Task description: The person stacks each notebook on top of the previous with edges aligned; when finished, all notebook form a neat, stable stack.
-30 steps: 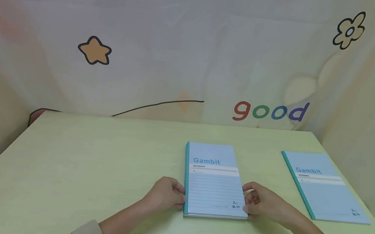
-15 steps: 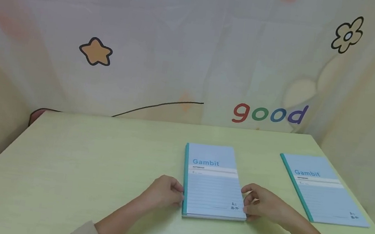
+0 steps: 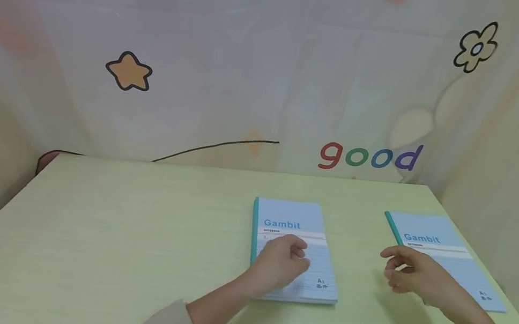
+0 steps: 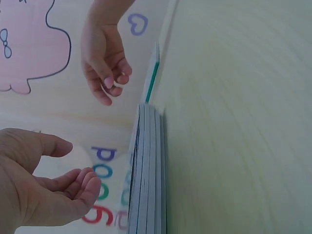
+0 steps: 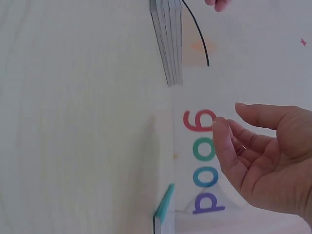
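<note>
A stack of several pale blue Gambit notebooks (image 3: pixel 294 215) with teal spines lies flat just right of the table's middle. Above its cover hovers my left hand (image 3: pixel 278 264), fingers loosely curled and holding nothing. The left wrist view shows a gap between this hand and the stack's page edges (image 4: pixel 149 170). To the right lies another Gambit notebook (image 3: pixel 449 237), partly covered by my right hand (image 3: pixel 425 279). That hand hangs in the air by the notebook's spine side, fingers loosely bent around nothing; in the right wrist view the teal spine (image 5: pixel 165 202) sits below it.
The pale yellow-green table (image 3: pixel 134 233) carries both the stack and the other notebook. A printed cloth backdrop (image 3: pixel 211 80) with a star, a flower and the word "good" rises behind and at both sides. The right notebook lies close to the table's right edge.
Both hands have let go of the stack's sides. My left hand has moved right and up over the cover; my right hand has moved right to the other notebook. The notebooks stay in place.
</note>
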`<state>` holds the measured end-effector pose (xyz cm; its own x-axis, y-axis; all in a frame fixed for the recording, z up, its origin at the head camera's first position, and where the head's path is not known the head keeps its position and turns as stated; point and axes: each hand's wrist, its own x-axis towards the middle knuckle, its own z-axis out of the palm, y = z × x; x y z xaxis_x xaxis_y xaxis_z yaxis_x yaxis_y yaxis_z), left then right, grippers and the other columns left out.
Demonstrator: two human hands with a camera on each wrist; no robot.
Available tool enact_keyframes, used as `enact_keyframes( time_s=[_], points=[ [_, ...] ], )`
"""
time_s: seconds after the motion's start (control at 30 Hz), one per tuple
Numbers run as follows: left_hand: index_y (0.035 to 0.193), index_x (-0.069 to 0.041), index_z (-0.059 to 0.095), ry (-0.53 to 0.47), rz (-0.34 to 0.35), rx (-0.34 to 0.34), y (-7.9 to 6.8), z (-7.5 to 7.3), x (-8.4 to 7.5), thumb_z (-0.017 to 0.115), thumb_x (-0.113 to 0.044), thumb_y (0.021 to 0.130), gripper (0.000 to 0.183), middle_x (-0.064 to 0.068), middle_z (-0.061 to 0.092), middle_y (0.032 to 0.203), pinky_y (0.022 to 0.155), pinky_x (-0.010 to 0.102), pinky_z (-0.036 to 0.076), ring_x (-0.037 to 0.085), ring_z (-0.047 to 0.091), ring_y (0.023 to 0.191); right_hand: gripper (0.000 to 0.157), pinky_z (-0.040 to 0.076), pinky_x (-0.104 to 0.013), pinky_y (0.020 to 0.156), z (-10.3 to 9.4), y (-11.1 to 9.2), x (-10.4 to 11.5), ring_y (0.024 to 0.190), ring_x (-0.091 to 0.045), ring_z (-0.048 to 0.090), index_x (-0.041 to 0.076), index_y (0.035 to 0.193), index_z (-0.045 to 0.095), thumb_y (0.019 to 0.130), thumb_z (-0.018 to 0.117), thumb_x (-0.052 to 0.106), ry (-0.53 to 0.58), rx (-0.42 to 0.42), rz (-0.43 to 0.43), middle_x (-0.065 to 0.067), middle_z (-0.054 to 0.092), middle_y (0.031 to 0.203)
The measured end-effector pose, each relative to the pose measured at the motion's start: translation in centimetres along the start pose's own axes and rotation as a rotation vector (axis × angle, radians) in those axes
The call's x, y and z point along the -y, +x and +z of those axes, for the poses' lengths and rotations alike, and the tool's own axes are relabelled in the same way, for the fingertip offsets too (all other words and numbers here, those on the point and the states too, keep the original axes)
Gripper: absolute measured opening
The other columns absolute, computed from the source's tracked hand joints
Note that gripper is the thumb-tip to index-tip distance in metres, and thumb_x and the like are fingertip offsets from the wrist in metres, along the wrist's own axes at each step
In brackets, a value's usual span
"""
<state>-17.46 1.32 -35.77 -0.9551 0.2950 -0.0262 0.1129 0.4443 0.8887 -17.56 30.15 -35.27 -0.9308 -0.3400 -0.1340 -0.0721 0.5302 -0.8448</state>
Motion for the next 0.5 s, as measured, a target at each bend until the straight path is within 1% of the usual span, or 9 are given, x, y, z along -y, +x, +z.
enact_keyframes(
  time_s=[0.1, 0.17, 0.23, 0.37, 0.5],
  points=[
    [0.111, 0.000, 0.061, -0.043, 0.010, 0.036, 0.7, 1.7, -0.8, 0.062, -0.010, 0.083, 0.029, -0.005, 0.060, 0.086, 0.068, 0.021, 0.046, 0.006, 0.053, 0.075, 0.043, 0.053, -0.031, 0.069, -1.9, -1.0, -1.1, 0.078, -0.020, 0.061, -0.014, 0.123, 0.038, 0.090, 0.056, 0.007, -0.038, -0.063, -0.001, -0.013, 0.051, 0.095],
    [0.111, 0.000, 0.061, -0.081, 0.013, 0.050, 1.2, 2.8, -1.3, 0.062, -0.009, 0.083, 0.029, -0.006, 0.060, 0.085, 0.066, 0.021, 0.046, 0.005, 0.053, 0.072, 0.043, 0.053, -0.030, 0.068, -3.2, -1.6, -1.8, 0.078, -0.018, 0.061, -0.014, 0.124, 0.038, 0.091, 0.055, 0.008, -0.087, -0.106, 0.023, -0.014, 0.052, 0.097],
    [0.109, -0.001, 0.062, -0.102, 0.009, 0.049, 1.8, 3.9, -1.6, 0.063, -0.009, 0.083, 0.028, -0.006, 0.060, 0.083, 0.064, 0.020, 0.046, 0.005, 0.053, 0.070, 0.043, 0.053, -0.029, 0.068, -4.4, -2.2, -2.4, 0.078, -0.017, 0.060, -0.015, 0.124, 0.037, 0.092, 0.054, 0.009, -0.131, -0.145, 0.063, -0.016, 0.054, 0.099],
    [0.106, -0.003, 0.065, -0.139, -0.033, 0.042, 2.9, 6.0, -2.6, 0.064, -0.008, 0.081, 0.025, -0.007, 0.060, 0.079, 0.061, 0.020, 0.045, 0.005, 0.053, 0.068, 0.046, 0.053, -0.027, 0.068, -6.8, -3.2, -3.9, 0.078, -0.014, 0.060, -0.017, 0.126, 0.034, 0.095, 0.051, 0.013, -0.207, -0.202, 0.144, -0.019, 0.055, 0.103],
    [0.101, -0.005, 0.066, -0.211, -0.079, 0.062, 3.5, 8.1, -3.6, 0.065, -0.008, 0.081, 0.021, -0.007, 0.059, 0.078, 0.061, 0.021, 0.045, 0.005, 0.053, 0.068, 0.046, 0.053, -0.026, 0.067, -9.0, -3.8, -5.7, 0.078, -0.010, 0.060, -0.019, 0.126, 0.030, 0.095, 0.048, 0.010, -0.223, -0.227, 0.162, -0.023, 0.056, 0.107]
  ],
)
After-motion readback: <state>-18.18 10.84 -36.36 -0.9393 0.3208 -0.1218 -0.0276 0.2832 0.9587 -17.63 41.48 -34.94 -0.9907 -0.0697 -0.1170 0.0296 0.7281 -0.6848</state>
